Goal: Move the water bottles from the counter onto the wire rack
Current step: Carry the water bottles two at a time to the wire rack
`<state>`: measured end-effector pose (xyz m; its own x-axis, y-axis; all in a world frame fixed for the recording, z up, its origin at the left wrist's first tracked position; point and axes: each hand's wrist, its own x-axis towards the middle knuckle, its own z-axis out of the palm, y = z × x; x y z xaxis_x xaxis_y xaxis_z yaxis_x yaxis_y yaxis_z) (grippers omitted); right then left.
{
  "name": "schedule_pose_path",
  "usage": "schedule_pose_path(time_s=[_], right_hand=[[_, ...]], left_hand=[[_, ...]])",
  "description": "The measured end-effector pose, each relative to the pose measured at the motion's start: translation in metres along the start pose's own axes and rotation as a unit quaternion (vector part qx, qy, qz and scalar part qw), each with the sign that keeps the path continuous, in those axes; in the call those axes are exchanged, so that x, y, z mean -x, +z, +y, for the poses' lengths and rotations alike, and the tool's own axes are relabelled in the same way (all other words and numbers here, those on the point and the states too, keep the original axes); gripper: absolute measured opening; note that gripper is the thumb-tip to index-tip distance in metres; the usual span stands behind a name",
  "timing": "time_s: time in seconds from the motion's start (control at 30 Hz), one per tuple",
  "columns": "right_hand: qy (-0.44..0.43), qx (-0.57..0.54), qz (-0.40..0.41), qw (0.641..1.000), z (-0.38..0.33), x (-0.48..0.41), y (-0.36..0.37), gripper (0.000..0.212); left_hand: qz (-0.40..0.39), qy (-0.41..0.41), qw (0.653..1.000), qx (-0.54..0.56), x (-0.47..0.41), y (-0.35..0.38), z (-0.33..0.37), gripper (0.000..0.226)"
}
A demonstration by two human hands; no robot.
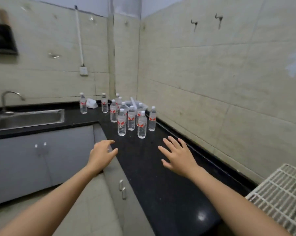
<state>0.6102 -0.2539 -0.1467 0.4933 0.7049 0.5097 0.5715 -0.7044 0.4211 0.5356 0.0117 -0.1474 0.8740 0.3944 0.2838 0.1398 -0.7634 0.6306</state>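
Observation:
Several clear water bottles with red labels and white caps stand upright in the corner of the black counter (154, 167). The two nearest are one bottle (121, 122) on the left and another bottle (142, 125) on the right. A white wire rack (283, 191) lies at the lower right edge of the view. My left hand (102, 155) hovers over the counter's front edge, fingers spread, holding nothing. My right hand (178, 154) is stretched out above the counter, fingers apart and empty. Both hands are short of the nearest bottles.
A steel sink (28, 118) with a tap (9, 99) sits at the left. A white packet (92, 103) and a white plastic basket (133, 103) lie behind the bottles. Grey cabinet doors (41, 160) run below the counter. Tiled walls close the corner.

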Motion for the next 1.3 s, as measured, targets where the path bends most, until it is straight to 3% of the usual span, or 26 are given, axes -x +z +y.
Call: schedule_pose_path(time_s=[0.27,0.47,0.93,1.3], right_hand=[[-0.031,-0.065,0.001,0.997,-0.177,-0.088,0.000,0.057],[-0.082,-0.110,-0.023,0.990,-0.276,-0.125,0.009,0.060],[-0.133,-0.183,0.022,0.974,-0.391,-0.269,0.037,0.061],[-0.104,-0.218,0.066,0.968,-0.409,-0.441,0.124,0.058]], left_hand=[[0.067,-0.077,0.994,-0.030,0.037,-0.133,-0.146,0.042],[0.094,-0.161,0.982,-0.011,0.070,-0.193,-0.232,0.042],[0.152,-0.238,0.959,-0.033,0.034,-0.247,-0.317,0.043],[0.163,-0.180,0.969,-0.044,-0.154,-0.266,-0.367,0.044]])
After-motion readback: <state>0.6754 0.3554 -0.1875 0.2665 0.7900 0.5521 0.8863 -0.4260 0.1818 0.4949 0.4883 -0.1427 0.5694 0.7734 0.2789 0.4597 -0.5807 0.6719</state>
